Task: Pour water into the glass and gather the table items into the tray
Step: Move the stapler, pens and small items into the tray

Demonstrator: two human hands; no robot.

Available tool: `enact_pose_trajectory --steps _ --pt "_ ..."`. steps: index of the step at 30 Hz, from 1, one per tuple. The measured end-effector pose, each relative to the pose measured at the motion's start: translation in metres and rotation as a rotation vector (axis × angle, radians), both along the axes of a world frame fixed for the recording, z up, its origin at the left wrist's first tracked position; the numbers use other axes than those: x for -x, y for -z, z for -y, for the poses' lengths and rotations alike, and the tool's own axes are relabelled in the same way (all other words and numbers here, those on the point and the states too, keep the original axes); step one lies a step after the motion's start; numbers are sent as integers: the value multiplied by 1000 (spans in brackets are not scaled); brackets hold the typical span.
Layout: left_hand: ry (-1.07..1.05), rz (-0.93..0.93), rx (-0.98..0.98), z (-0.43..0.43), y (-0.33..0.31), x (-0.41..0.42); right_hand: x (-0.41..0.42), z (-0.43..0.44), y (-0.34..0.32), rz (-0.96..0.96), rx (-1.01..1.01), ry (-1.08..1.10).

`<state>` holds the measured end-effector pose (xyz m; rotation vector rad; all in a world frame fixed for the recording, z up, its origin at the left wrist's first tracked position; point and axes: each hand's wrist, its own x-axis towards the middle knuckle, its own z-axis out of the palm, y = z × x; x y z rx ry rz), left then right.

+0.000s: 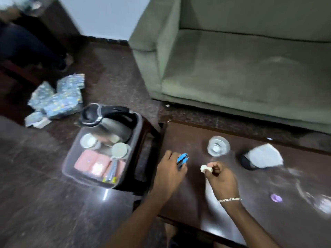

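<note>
My left hand [169, 173] grips a small blue stapler [182, 158] just above the dark table [188, 194], near its left edge. My right hand [221, 178] pinches a small white spool-like object [204, 168]. A glass [218, 145] holding water stands on the table beyond my hands. Left of the table, a clear plastic tray [71, 167] sits on a dark stool and holds a steel kettle [107, 122], two white cups [120, 149], pink pads and some pens.
A black object with white paper [261, 157] lies right of the glass. A purple cap [276, 198] and a blurred clear bottle [318, 199] are at the table's right. A green sofa [250, 59] stands behind; patterned packets [57, 99] lie on the floor.
</note>
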<state>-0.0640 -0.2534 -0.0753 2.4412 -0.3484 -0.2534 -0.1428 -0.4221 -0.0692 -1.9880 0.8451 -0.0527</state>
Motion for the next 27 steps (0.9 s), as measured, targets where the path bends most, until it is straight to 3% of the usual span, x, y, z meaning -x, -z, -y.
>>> enact_pose_trajectory --steps 6,13,20,27 --pt "-236 77 -66 -142 -34 -52 -88 -112 -26 112 -109 -284" --pt "-364 -27 -205 -268 -27 -84 -149 -230 -21 182 -62 -614" --pt "-285 -179 -393 -302 -2 -89 -180 -300 6 88 211 -971" --pt "-316 -152 -444 -304 14 -82 -199 -322 18 55 465 -1166"
